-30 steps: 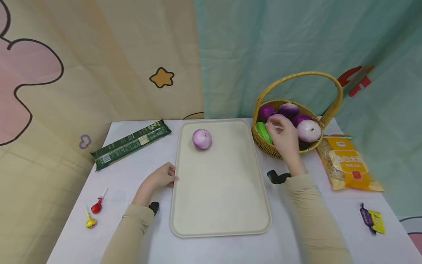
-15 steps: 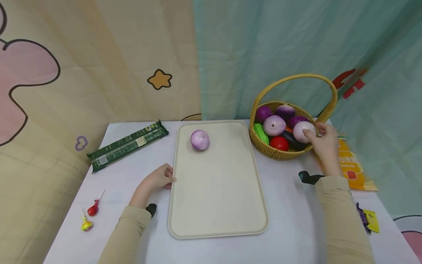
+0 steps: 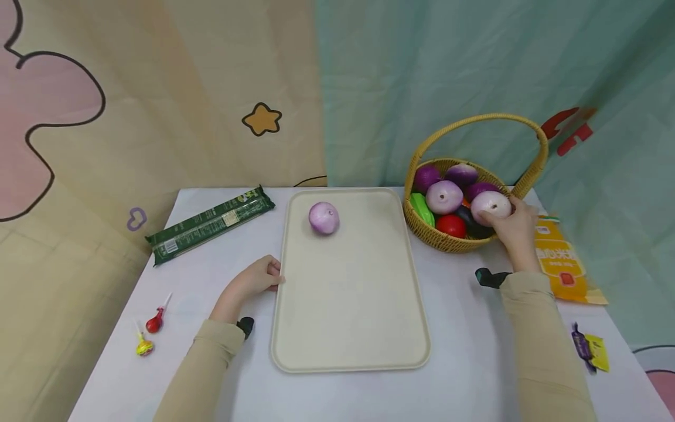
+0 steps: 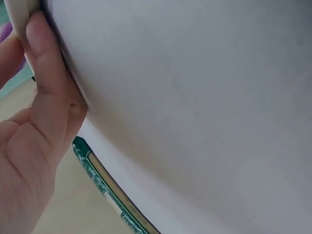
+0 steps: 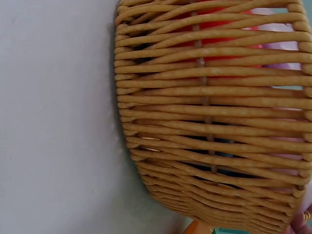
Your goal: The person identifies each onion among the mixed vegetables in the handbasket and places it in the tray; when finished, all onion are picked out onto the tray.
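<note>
My left hand pinches the left edge of the cream tray; in the left wrist view, thumb and finger are at the tray rim. One pale purple onion sits at the tray's far left. At the back right, my right hand grips a whitish onion at the right side of a wicker basket. Beside it in the basket lie another pale onion, a red tomato, a dark eggplant and a green vegetable. The basket wall fills most of the right wrist view.
A green packet lies left of the tray, with a red lollipop and a yellow lollipop nearer. An orange bag of grain is behind the right forearm. Purple and yellow wrapped candies lie at the right.
My right hand has moved right, from over the basket's middle pale onion to the whitish onion at its right side. My left hand has stayed on the tray edge.
</note>
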